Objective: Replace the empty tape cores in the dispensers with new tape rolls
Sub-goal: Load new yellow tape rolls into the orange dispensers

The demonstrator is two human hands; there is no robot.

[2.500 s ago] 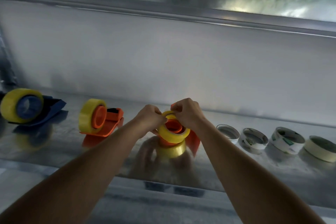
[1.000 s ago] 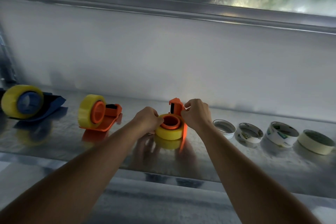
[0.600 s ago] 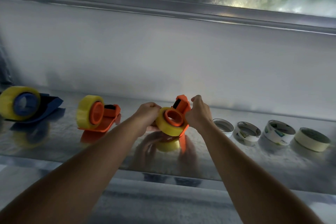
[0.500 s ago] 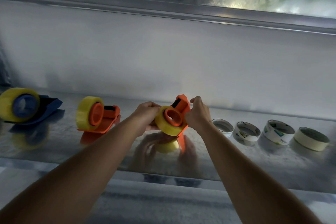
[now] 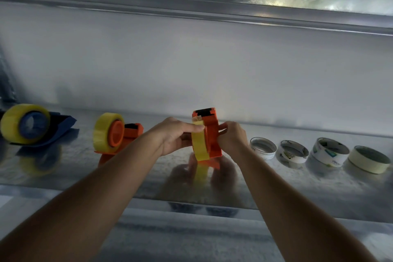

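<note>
head view:
left hand (image 5: pixel 172 137): gripping the yellow tape roll (image 5: pixel 200 147) from its left side, fingers curling behind it and the thumb lying along the top edge, pinching the loose tape end near the cutter.
right hand (image 5: pixel 231 138): gripping the orange dispenser (image 5: pixel 212 134) from its right side, fingers curling round the body.
orange dispenser: standing upright on the shiny metal shelf (image 5: pixel 148 176) at the centre, seen edge-on, its black cutter end pointing up.
yellow tape roll: sitting on the dispenser's hub, on its left face, its lower edge just above the shelf.
second orange dispenser (image 5: pixel 119 136): resting on the shelf to the left, well apart from the hands, carrying its own yellow roll.
blue dispenser (image 5: pixel 36 128): lying at the far left, also loaded with a yellow roll.
empty cores (image 5: pixel 291 151): three white rings lying flat in a row to the right of the right hand, close to one another.
cream tape roll (image 5: pixel 370 159): lying flat at the right end of that row.
wall (image 5: pixel 191 66): rising pale and blurred behind the shelf.
</note>
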